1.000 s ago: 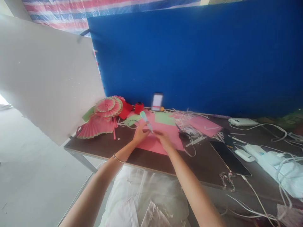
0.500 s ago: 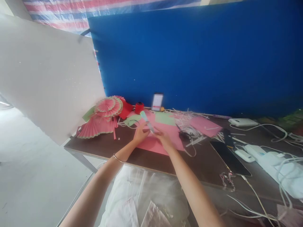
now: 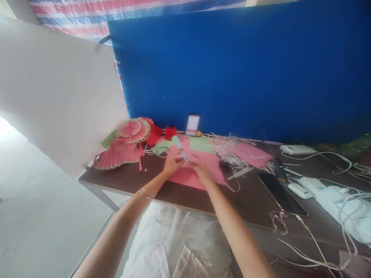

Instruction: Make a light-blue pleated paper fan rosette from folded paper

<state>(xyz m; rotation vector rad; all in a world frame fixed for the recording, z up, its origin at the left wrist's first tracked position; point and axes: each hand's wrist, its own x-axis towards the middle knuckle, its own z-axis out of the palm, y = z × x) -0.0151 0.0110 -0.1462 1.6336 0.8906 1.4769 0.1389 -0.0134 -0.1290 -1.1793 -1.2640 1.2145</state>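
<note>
My left hand (image 3: 171,164) is closed around a slim tool with a pale green handle (image 3: 177,144), which slants up and away from it. My right hand (image 3: 200,170) is closed at the tool's lower tip, fingers pinched close to my left hand; what it pinches is too small to make out. Both hands rest over a pink paper sheet (image 3: 189,175) on the dark table (image 3: 139,177).
Pink folded paper fans (image 3: 127,143) lie at the far left, a red tape roll (image 3: 170,132) behind them. Green and pink sheets, white paper strips (image 3: 232,144), a dark phone (image 3: 280,193), white chargers and cables (image 3: 333,193) crowd the right. A blue board (image 3: 232,69) backs the table.
The two hands have drawn slightly closer at the tool's tip; the tool's angle has shifted a little. Everything else on the table is unchanged.
</note>
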